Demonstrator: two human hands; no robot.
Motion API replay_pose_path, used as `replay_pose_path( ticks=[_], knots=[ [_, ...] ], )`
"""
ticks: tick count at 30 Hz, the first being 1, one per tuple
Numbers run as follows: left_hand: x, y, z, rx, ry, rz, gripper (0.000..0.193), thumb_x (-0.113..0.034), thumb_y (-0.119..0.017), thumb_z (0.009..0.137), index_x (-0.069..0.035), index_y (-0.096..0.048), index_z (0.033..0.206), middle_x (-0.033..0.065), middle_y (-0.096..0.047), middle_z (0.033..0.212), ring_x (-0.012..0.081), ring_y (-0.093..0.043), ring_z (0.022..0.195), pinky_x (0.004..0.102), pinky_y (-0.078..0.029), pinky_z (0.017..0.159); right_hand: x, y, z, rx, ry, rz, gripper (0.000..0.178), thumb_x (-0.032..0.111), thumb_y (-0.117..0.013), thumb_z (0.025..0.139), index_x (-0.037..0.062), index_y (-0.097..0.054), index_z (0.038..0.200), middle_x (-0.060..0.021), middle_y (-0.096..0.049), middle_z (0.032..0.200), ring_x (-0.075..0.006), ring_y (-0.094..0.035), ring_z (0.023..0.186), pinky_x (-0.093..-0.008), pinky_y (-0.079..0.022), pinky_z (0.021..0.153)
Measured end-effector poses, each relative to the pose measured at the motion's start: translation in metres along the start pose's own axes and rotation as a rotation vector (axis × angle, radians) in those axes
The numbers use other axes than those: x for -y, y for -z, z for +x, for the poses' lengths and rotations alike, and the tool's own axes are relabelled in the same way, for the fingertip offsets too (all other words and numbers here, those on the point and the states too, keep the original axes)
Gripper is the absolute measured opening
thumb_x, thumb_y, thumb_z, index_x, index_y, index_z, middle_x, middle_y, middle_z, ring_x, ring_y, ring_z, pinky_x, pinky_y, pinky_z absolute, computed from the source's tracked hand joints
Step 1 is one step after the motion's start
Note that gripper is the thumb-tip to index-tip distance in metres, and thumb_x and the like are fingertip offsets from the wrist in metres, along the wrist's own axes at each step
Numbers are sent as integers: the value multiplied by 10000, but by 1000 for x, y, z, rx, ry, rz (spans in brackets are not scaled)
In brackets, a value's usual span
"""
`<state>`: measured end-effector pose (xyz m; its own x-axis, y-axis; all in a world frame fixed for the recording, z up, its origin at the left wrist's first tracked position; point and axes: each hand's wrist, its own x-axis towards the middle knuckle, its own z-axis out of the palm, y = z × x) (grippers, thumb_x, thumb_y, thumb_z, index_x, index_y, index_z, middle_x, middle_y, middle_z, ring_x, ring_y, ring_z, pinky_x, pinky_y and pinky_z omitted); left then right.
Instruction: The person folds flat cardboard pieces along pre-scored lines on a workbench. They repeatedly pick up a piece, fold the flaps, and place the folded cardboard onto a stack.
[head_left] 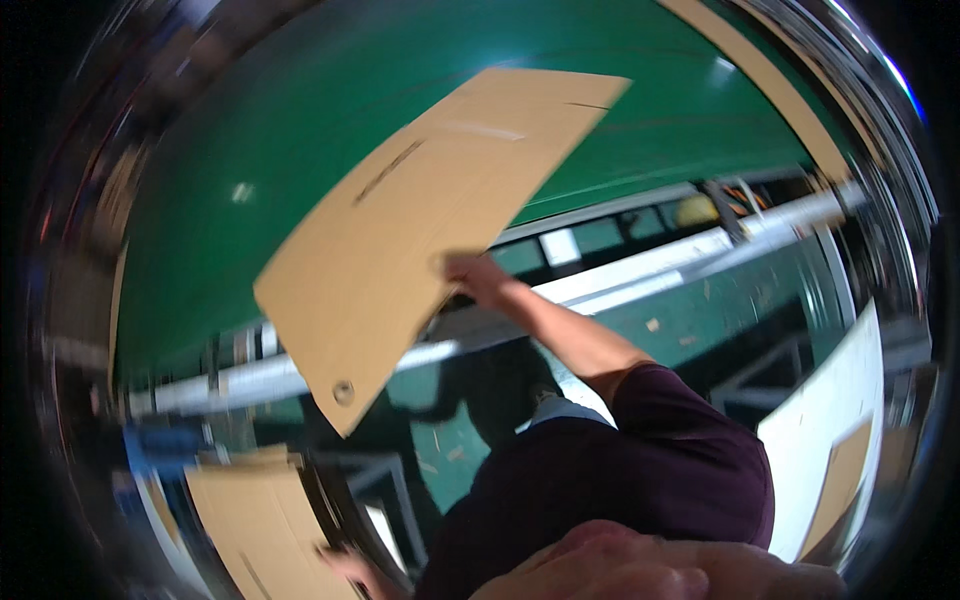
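Observation:
My right hand pinches the near right edge of a flat tan cardboard sheet. The sheet slants above the green work surface and overhangs its front edge. Dark slits and a small round mark near the lowest corner show on its face. At the lower left, my left hand is beside the right edge of a stack of cardboard sheets. Blur hides how its fingers are set and whether they touch the stack.
A pale metal rail runs along the front of the green surface, with a yellowish object beneath it at right. A white panel stands at lower right. Cardboard strips lie along the far right edge. Scraps litter the green floor.

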<state>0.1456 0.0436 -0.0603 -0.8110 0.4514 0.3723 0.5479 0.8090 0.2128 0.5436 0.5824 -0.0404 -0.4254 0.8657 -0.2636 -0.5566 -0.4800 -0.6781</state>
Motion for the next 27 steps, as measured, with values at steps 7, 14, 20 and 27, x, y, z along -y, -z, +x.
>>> replay_pose_path(
  ticks=[7, 14, 20, 27],
  knots=[
    [-19, 26, -16, -119, -51, -46, 602, -127, -682, 751, -1, -472, 1301, 230, -446, 1375, 418, -414, 1267, 478, -332, 1063, -74, -200, -92, 317, -103, 138, 384, 4, -683, 799, 68, -530, 1146, -68, -600, 1051, -219, -628, 916, -351, -567, 745],
    [-39, 19, -24, 62, 172, 36, 499, -350, -620, 840, -63, -568, 1245, 197, -572, 1233, 400, -510, 1156, 513, -378, 995, -220, -341, -225, 645, -333, 123, 381, -15, -635, 834, 50, -508, 1187, -49, -570, 1086, -170, -589, 978, -345, -511, 833],
    [-26, -11, -34, -94, 70, 68, 486, -379, -493, 906, -46, -526, 1258, 205, -553, 1238, 400, -511, 1144, 522, -378, 984, -367, -359, -336, 708, -716, -145, 425, 90, -646, 877, 33, -455, 1253, -76, -533, 1162, -243, -596, 1010, -420, -563, 781],
    [-39, 45, -43, 120, 58, -201, 409, -299, -555, 876, -86, -535, 1224, 141, -576, 1155, 338, -556, 1086, 503, -442, 898, -446, -351, -369, 766, -1520, -359, 658, 368, -596, 919, -50, -304, 1336, -292, -462, 1281, -442, -511, 1159, -519, -464, 972]
  ],
)
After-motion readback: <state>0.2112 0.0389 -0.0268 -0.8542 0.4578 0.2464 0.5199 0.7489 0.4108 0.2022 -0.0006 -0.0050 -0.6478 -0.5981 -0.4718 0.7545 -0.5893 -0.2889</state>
